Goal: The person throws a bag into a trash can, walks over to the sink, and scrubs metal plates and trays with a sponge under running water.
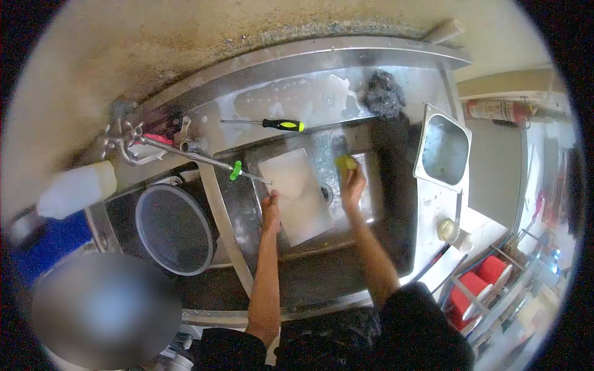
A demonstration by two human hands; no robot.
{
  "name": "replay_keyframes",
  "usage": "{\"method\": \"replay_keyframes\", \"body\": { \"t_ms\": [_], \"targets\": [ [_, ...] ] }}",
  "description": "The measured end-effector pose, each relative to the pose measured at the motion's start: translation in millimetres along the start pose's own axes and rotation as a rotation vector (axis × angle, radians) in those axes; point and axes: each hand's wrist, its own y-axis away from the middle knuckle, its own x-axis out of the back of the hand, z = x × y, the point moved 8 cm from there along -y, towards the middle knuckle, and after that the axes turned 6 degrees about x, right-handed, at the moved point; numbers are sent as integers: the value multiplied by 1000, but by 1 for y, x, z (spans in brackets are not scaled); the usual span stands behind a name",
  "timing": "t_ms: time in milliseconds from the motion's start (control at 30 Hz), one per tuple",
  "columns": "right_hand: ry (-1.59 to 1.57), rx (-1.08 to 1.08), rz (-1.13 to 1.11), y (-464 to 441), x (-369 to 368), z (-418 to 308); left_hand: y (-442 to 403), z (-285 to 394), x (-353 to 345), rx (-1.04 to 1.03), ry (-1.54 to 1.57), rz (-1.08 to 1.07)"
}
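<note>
A flat, off-white rectangular board [296, 201] is tilted in the steel sink [238, 207]. My left hand [271, 213] is closed on the board's left edge. To the right of the board, my right hand [353, 188] grips a yellow-green sponge [344, 163], which is apart from the board. Over the board's left side reaches the tap spout [198, 158], with a green clip [236, 170] around it. Part of the drain [327, 195] shows beside the board.
Behind the sink, a screwdriver [281, 125] and a dark scouring pad [385, 94] lie on the wet ledge. A metal pan [418, 145] stands at the right. On the left are a round grey tub [141, 232] and a white plastic jug [77, 188].
</note>
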Motion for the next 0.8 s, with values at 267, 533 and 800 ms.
{"method": "replay_keyframes", "body": {
  "t_ms": [267, 533, 800],
  "targets": [
    [364, 623, -695, 43, -99, -93, 20, 32, -33, -18, 84, -189],
    [289, 240, -885, 54, -122, -49, -42, -21, -10, 62, 372, -181],
    [-37, 187, -857, 118, -86, 2, 2, -6, -23, -43, 369, 102]
  ]
}}
